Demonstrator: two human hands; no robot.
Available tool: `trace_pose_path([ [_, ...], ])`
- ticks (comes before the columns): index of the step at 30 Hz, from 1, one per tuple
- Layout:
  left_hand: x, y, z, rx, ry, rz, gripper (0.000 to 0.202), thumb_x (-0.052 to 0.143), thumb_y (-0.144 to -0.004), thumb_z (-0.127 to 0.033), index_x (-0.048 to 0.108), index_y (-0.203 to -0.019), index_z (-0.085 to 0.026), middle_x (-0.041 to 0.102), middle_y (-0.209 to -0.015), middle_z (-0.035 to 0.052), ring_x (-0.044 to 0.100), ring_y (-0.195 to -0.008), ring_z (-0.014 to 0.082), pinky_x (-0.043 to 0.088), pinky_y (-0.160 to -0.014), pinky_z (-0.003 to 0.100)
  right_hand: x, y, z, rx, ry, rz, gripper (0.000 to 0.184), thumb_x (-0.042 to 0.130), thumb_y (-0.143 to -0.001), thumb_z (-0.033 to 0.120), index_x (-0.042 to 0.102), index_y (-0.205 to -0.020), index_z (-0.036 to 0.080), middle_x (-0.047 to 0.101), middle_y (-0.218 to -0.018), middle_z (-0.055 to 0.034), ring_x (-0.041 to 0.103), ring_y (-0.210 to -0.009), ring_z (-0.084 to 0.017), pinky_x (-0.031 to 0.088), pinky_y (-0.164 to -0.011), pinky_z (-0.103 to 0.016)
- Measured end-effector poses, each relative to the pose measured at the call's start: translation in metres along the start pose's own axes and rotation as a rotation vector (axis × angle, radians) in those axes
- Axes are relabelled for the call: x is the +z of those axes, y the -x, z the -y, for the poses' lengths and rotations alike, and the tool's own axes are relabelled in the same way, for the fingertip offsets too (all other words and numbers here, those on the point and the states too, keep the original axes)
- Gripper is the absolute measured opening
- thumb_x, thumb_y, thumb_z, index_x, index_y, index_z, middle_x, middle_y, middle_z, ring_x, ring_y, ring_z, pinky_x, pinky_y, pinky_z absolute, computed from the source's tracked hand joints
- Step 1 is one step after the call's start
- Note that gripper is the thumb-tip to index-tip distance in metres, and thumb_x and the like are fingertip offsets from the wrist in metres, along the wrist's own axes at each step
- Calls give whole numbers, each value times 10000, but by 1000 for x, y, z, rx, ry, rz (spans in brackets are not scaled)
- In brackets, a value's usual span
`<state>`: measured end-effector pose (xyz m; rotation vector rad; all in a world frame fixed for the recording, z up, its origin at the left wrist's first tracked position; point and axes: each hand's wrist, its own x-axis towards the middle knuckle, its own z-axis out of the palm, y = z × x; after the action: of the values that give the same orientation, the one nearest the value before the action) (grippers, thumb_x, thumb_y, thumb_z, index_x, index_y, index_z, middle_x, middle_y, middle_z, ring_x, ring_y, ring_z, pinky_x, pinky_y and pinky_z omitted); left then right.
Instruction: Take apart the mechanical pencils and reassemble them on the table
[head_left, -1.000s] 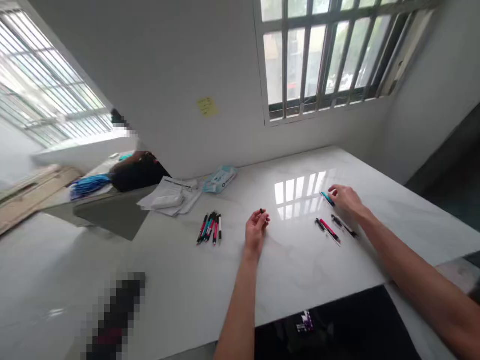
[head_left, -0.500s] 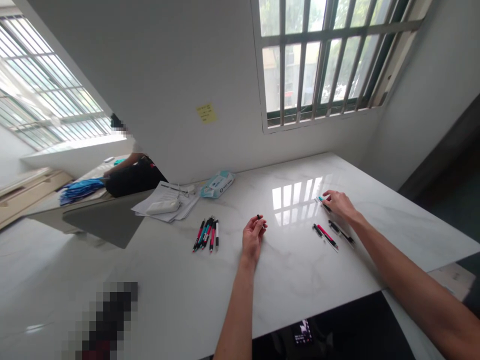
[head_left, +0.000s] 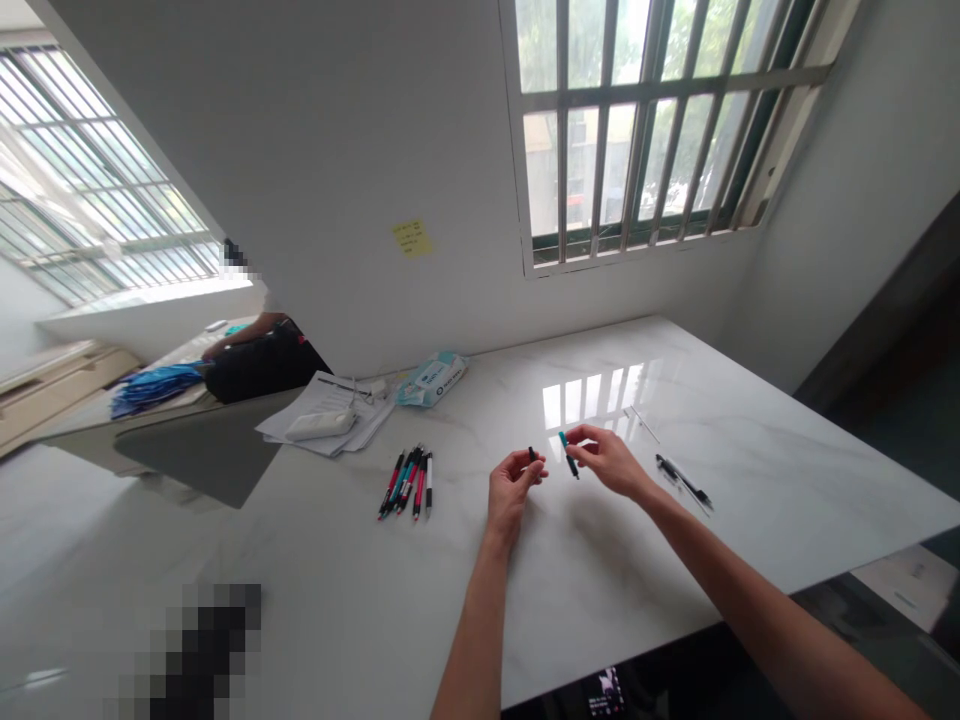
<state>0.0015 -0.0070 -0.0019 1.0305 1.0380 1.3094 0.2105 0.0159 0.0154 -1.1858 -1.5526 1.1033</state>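
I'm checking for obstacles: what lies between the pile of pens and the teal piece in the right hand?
In the head view, the left hand, holding a small black piece, lies between the pile of pens and the teal piece.

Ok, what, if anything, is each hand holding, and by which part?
Right hand: a teal-and-black pen barrel, by its teal section. Left hand: a small black piece; the held part is hidden.

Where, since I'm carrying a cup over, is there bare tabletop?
The table is bare between the pen bunch and left hand, and from the loose pen parts rightward. Crowded: back left, with papers and wipes pack.
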Motion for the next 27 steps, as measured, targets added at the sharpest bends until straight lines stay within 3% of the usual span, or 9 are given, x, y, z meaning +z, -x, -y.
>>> trace_pose_path([
  [4,0,-1,4,24,1,7,388,906,-729,-405,801,-1000,-147,792,-968,96,687,-733,151,518,-742,285,32,11,7,3,-10,43,247,726,-878,394,714,-1040,208,781,-931,-55,762,-826,-224,599,-731,-339],
  [12,4,-2,6,20,-18,43,382,934,-688,-378,823,-978,-156,801,-923,92,683,-802,174,517,-760,281,28,17,12,-58,36,82,242,767,-861,414,691,-986,222,775,-879,-33,746,-838,-214,595,-774,-348],
  [16,4,-1,6,13,-39,49,391,925,-705,-392,832,-1003,-156,799,-931,90,669,-788,158,511,-744,268,-11,11,8,-139,273,11,252,722,-897,413,727,-1092,254,780,-948,-39,737,-888,-222,584,-782,-361],
  [20,2,-2,8,-20,20,10,440,931,-691,-425,825,-1017,-150,795,-942,99,694,-795,173,535,-729,284,-84,-5,-22,-154,554,-242,251,689,-899,392,739,-1092,239,776,-1064,-79,724,-929,-253,569,-835,-400],
  [22,2,-2,8,-32,47,11,460,934,-682,-441,821,-1013,-143,792,-937,106,716,-798,193,557,-734,307,-117,-12,-42,-91,713,-344,272,703,-866,378,749,-1078,215,773,-1101,-101,720,-941,-272,552,-874,-421],
  [24,3,-2,7,-37,53,12,471,937,-678,-445,817,-1013,-137,791,-931,111,730,-791,205,569,-733,320,-140,-16,-59,8,775,-337,309,713,-848,399,762,-1086,208,781,-1080,-101,727,-909,-271,549,-847,-402],
  [27,3,-2,6,-40,42,6,476,936,-680,-440,814,-1021,-132,792,-934,116,739,-789,210,573,-728,321,-151,-17,-72,88,788,-299,317,707,-845,440,786,-1060,220,793,-1059,-90,731,-887,-260,547,-834,-374],
])
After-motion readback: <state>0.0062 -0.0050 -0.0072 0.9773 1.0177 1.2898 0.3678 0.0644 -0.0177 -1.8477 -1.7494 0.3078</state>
